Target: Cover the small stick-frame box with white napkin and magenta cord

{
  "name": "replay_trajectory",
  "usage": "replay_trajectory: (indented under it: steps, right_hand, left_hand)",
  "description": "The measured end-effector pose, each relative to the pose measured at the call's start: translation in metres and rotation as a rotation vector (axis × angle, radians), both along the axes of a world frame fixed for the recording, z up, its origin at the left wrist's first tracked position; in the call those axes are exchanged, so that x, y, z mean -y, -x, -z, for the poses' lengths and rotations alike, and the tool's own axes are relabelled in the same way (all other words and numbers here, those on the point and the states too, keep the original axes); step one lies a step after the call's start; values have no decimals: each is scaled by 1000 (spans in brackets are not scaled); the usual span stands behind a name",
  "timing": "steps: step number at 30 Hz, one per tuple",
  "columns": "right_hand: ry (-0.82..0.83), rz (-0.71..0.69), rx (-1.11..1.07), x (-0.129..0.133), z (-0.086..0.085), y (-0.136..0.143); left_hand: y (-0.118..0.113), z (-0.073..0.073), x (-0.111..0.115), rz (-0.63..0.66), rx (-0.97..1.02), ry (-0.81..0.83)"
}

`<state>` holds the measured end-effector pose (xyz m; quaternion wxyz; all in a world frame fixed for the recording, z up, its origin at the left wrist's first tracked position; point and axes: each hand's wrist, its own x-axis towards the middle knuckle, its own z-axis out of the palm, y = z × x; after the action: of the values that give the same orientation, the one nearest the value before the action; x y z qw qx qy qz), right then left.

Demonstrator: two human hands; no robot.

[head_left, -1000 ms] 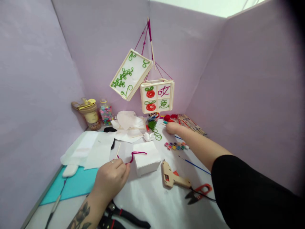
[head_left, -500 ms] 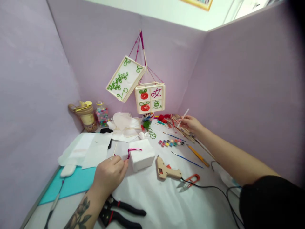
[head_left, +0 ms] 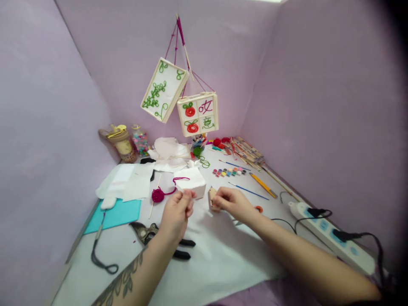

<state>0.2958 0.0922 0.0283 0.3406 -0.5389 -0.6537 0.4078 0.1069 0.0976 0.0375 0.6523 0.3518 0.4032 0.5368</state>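
Note:
My left hand (head_left: 178,210) is closed in a pinch just in front of a white foam block (head_left: 194,189); what sits between its fingertips, if anything, is too small to make out. My right hand (head_left: 232,203) hovers over the beige glue gun (head_left: 212,199), fingers curled together and covering most of it. I cannot tell what those fingers hold. A strand of purple yarn runs over the block from a yarn ball (head_left: 157,195), beside a thin wooden stick (head_left: 151,211). Black-handled pliers (head_left: 145,233) lie partly under my left forearm.
A white power strip (head_left: 334,240) with black plugs lies at right. Paint pots (head_left: 229,171), brushes, a yellow craft knife (head_left: 263,185) and wooden sticks (head_left: 245,148) spread behind. Decorated panels (head_left: 198,114) hang at the back. White sheets (head_left: 124,180) and a turquoise mat (head_left: 114,216) are at left.
My right hand has come from the wooden sticks at the back, where it held a white translucent stick, down to the glue gun. My left hand moved right, uncovering the yarn ball. The view tilted down.

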Motion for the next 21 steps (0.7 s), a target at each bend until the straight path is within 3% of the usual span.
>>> replay_trajectory:
  steps: [1,3,7,10,13,18,21]
  right_hand:
    - [-81,62,157,-6,3,-10]
    - [-136,47,437,-15,9,-28]
    - [30,-100,676,-20,17,-37]
    - [43,-189,652,-19,19,-33]
    - [-7,-175,522,-18,18,-36]
    - [-180,12,346,-16,20,-43]
    - [-211,59,274,-16,24,-39]
  left_hand:
    - [4,0,-4,-39,38,15]
    - [11,0,-11,-96,47,27]
    - [15,2,-11,-86,-45,-11]
    - [10,2,-1,192,-111,69]
    - [3,1,10,453,-160,196]
    - [-6,8,18,637,-234,171]
    - [-10,15,18,647,-254,180]
